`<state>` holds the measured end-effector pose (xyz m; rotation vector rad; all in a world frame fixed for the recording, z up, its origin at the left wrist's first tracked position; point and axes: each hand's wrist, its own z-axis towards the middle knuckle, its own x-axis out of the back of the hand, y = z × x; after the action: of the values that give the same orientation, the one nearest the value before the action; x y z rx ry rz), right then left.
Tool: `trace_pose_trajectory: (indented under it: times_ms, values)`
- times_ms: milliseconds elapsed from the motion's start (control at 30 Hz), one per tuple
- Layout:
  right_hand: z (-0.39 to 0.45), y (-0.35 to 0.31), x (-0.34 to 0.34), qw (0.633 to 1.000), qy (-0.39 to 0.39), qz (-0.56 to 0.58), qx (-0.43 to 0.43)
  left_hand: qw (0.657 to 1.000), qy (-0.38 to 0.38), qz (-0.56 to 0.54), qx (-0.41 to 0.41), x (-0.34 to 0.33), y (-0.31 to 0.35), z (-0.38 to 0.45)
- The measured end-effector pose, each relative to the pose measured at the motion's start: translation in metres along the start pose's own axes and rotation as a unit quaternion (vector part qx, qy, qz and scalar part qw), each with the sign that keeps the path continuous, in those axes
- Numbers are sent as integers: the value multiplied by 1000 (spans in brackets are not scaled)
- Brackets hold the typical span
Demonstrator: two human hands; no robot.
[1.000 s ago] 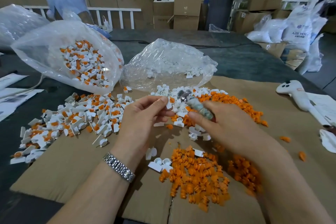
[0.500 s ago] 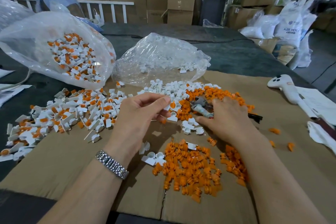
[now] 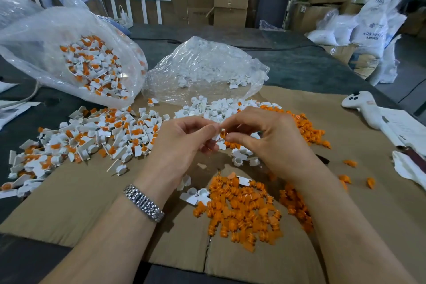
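The left hand (image 3: 182,143) pinches a white cap (image 3: 216,137) and the right hand (image 3: 269,140) pinches an orange plug (image 3: 222,134) against it, just above the cardboard sheet (image 3: 69,203) on the worktop. Judging by the heap of joined pieces (image 3: 87,136) and the filled bag (image 3: 92,64) at the left, much is done, though the plug pile (image 3: 242,212) and cap pile (image 3: 214,108) (a good many) remain. The sheet's near edge lies under the forearms; bare cardboard front-left gives open room.
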<state>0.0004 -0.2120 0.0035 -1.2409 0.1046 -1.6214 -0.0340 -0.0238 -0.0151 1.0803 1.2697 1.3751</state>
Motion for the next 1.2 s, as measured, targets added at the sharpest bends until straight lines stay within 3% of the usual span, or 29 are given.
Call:
trace_pose_trajectory:
  times_ms: [467,700,900,1200]
  values:
    - [4,-2,-3,981,-47,-171,84,995,-16,95,-31,-2,-5,-2]
    - [-1,4,4,998,-19,15,-61,997,14,57,-42,-4,-4,-2]
    - [-1,-3,-9,994,45,6,-96,995,49,51,-70,-6,-4,-2]
    - [-2,-7,-23,992,76,36,-99,990,79,68,-100,-9,-3,-4]
